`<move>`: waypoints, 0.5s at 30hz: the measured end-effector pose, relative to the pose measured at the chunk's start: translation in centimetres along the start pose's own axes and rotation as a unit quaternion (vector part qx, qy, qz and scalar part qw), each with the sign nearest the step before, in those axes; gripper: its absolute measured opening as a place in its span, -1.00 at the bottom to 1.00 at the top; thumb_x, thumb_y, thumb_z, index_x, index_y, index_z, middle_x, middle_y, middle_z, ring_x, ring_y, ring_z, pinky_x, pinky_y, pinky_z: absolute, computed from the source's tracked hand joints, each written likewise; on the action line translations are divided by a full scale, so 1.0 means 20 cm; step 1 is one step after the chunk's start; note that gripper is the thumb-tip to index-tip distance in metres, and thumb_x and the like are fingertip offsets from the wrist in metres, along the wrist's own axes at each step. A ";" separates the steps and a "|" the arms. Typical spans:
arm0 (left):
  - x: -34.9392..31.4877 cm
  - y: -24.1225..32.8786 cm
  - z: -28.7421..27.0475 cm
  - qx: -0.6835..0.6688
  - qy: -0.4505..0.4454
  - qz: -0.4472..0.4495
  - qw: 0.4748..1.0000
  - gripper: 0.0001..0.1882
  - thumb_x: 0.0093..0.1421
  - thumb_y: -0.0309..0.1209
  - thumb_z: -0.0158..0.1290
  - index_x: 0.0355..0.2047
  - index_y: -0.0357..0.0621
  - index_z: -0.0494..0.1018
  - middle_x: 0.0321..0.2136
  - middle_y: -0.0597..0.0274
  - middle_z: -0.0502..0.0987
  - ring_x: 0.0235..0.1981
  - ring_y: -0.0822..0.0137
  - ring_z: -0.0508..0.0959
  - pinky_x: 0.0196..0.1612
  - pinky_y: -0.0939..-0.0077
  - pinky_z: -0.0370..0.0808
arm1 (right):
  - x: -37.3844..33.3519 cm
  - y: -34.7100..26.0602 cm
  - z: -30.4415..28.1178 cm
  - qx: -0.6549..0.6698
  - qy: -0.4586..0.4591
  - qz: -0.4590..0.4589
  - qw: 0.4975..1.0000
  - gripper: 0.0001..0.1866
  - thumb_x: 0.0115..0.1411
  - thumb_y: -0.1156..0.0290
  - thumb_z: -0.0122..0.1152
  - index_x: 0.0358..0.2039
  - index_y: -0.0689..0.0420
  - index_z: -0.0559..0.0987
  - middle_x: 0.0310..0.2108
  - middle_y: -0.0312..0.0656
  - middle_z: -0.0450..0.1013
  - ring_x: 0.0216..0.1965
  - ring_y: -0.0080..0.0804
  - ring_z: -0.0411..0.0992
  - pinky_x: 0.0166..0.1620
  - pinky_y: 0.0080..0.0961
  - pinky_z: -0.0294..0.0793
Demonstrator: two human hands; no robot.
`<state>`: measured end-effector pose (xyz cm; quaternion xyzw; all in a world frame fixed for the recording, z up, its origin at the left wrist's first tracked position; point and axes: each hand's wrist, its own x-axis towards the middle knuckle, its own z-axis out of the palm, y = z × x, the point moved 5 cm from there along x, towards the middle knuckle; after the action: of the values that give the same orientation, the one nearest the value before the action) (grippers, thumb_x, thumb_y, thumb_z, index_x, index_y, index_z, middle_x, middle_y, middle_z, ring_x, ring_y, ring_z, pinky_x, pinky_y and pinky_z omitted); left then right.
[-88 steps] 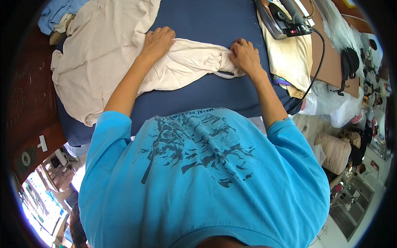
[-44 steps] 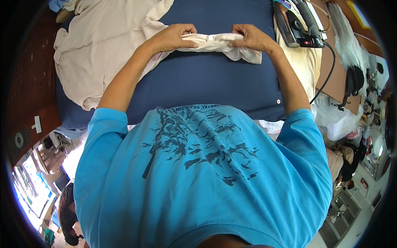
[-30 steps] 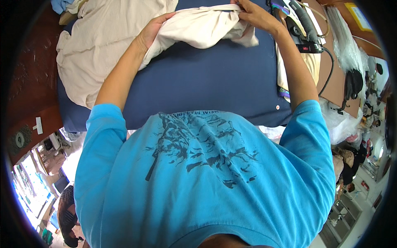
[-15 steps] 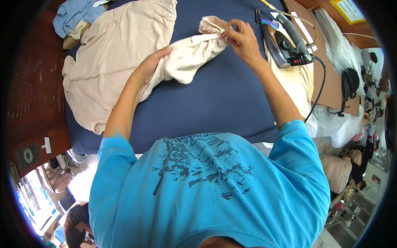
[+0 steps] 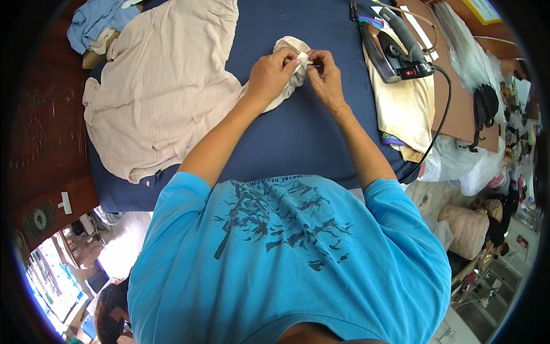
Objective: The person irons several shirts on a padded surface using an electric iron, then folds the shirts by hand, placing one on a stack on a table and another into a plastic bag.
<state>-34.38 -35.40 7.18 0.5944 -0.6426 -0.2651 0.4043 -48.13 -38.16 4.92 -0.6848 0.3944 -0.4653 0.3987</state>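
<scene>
A pale beige garment [image 5: 166, 86] lies spread over the left half of the dark blue ironing surface [image 5: 269, 146]. One narrow part of it, which looks like a sleeve, runs right to both hands. My left hand [image 5: 272, 74] is closed, pinching the cloth near that part's end between thumb and fingers. Close beside it, my right hand [image 5: 325, 80] pinches the edge of the same end with thumb and forefinger. The bunched cloth hides some of the fingertips.
An iron [image 5: 395, 54] with a dark cord rests at the right on a folded cream cloth [image 5: 404, 114]. Blue clothing [image 5: 100, 26] sits at the far left. Clear plastic sheets [image 5: 461, 46] hang at the right. A person [image 5: 112, 309] is at the lower left.
My left hand has moved right and away from me along the sleeve, up to my right hand. The right hand has come slightly nearer, and the sleeve is more bunched.
</scene>
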 end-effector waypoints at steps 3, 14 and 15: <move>0.04 -0.10 0.03 -0.180 -0.027 -0.024 0.983 -0.80 0.20 -0.37 -0.03 -0.30 -0.29 0.42 -0.52 0.34 0.49 -0.50 0.63 0.41 -0.48 0.72 0.34 | -0.01 -0.02 0.04 -0.023 0.019 -0.059 0.998 -0.60 -0.06 0.49 0.25 -0.20 0.21 0.34 -0.31 -0.14 0.39 -0.34 -0.31 0.42 -0.22 -0.49 0.43; 0.06 -0.12 0.02 -0.359 -0.082 -0.172 0.914 -0.84 0.21 -0.34 -0.03 -0.33 -0.17 0.41 -0.58 0.47 0.39 -0.63 0.70 0.32 -0.57 0.85 0.23 | 0.02 -0.02 0.12 -0.214 0.027 -0.034 0.976 -0.78 -0.08 0.44 0.30 -0.35 0.12 0.57 -0.13 -0.19 0.35 -0.14 -0.30 0.35 -0.15 -0.43 0.39; 0.06 -0.12 0.03 -0.362 -0.094 -0.195 0.907 -0.85 0.20 -0.35 -0.03 -0.33 -0.17 0.42 -0.58 0.47 0.39 -0.63 0.70 0.32 -0.57 0.85 0.23 | 0.03 -0.01 0.13 -0.210 0.032 -0.025 0.977 -0.81 -0.09 0.41 0.30 -0.39 0.09 0.58 -0.11 -0.19 0.34 -0.09 -0.24 0.30 -0.10 -0.37 0.33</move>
<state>-33.43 -36.96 5.09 0.4926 -0.4092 -0.6078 0.4696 -45.58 -38.08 4.68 -0.7477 0.4787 -0.4032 0.2219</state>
